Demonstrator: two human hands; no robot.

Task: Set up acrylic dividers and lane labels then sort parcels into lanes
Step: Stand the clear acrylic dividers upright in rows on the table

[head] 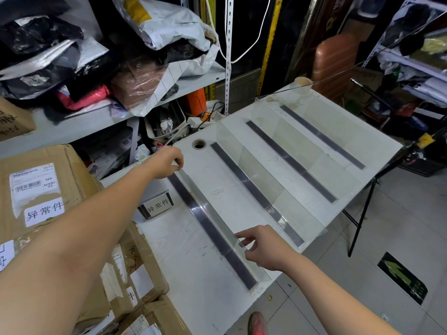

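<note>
Two hands are seating a clear divider on the white desk.

The left hand (169, 163) is pinching the far end of the acrylic divider (212, 215), and the right hand (262, 249) is pinching its near end between curled fingers (243, 238) and thumb. The divider's lower edge is running along the nearest dark strip (239, 269) on the desk (183, 250); whether it is fully upright cannot be told. Another divider (254, 175) is standing on the next strip over. A lane label (157, 205) is sitting just left of the held divider, and cardboard parcels (43, 189) are lying at the desk's left.
</note>
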